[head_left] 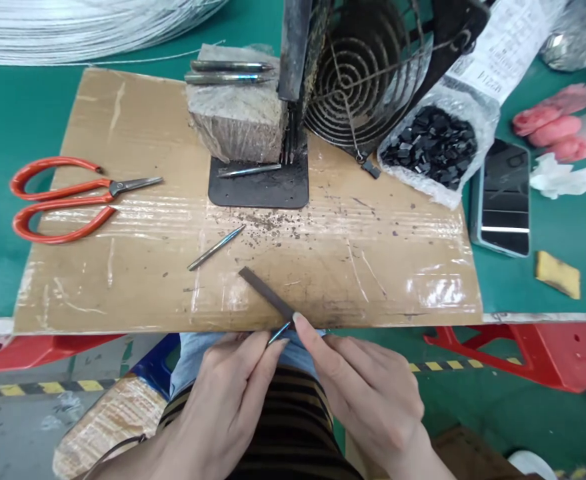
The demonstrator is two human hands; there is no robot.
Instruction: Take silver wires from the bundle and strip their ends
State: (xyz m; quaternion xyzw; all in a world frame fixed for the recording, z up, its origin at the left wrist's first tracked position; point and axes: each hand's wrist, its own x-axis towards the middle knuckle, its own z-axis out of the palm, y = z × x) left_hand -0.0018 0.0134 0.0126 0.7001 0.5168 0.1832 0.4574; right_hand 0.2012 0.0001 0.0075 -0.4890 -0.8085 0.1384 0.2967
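My left hand [243, 380] pinches a slim, pointed soldering iron tip [279, 332] with a bluish sheen, between thumb and fingers at the table's front edge. Closed around the near end of a narrow, dark, flat file [265, 291] is my right hand [367, 380], its index finger stretched along it. The point of the held tip meets or lies very near the file beside the right fingertip. Another soldering iron tip [217, 247] rests on the cardboard just beyond the file. Part of the held tip and the file's grip end are hidden by my fingers.
Cardboard [137, 280] covers the table, with dark crumbs scattered on it. Red-handled scissors [113, 190] lie left. Behind stand a wrapped block [237, 127] bearing more tips, a black base plate [257, 193] and a fan grille [345, 80]. A bag of black pieces [433, 147] and a phone [503, 200] lie right.
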